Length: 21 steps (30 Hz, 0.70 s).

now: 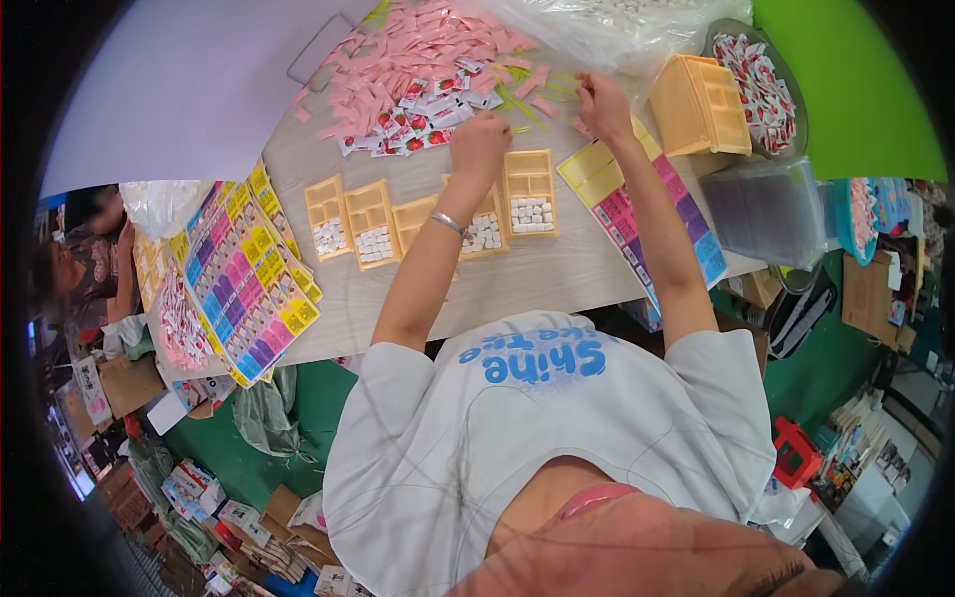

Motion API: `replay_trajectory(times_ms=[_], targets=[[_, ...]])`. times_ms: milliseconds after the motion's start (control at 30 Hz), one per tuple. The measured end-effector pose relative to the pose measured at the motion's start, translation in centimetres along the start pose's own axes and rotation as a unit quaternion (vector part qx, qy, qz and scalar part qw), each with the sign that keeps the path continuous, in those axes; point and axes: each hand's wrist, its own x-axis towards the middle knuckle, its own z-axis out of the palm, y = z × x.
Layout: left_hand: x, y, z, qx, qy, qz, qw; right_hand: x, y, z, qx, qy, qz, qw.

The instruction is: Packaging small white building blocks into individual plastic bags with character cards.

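My left hand [479, 149] is curled closed at the near edge of a heap of small white packets with strawberry prints [413, 121]. What its fingers hold, if anything, is hidden. Farther right, my right hand [604, 107] is pinched closed beside thin yellow-green strips [522, 102] and some loose pink sachets [542, 105]; I cannot make out anything in its fingertips. Below my left hand stands a row of pale yellow compartment trays, including one at the right end [529, 184] and one at the left end [325, 211]. White small pieces [532, 215] fill their near compartments. My left forearm partly covers the middle trays.
A large pile of pink sachets [428, 45] lies at the back, beside a clear plastic bag [617, 30]. Stacked empty yellow trays [696, 104], a bowl of packets [753, 90] and a clear box [766, 209] stand right. Colourful printed sheets [244, 284] lie left; another person sits beyond.
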Motion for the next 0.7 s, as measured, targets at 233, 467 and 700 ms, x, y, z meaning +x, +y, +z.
replay_trajectory(times_ms=[233,467,700], targets=[[1.5,0.3,-0.5,0.136,-0.084,-0.008,0.987,-0.7,-1.8,0.2,0.123,0.004,0.103,0.987],[1.0,0.2,0.9,0.176,-0.044,0.079,0.98,-0.1,-0.8,0.2,0.089,0.052,0.048,0.994],[-2.7,-1.6,-5.0,-0.09,-0.043,-0.045,0.994,-5.6,-5.9,-2.3,0.09,-0.065,-0.168,0.98]])
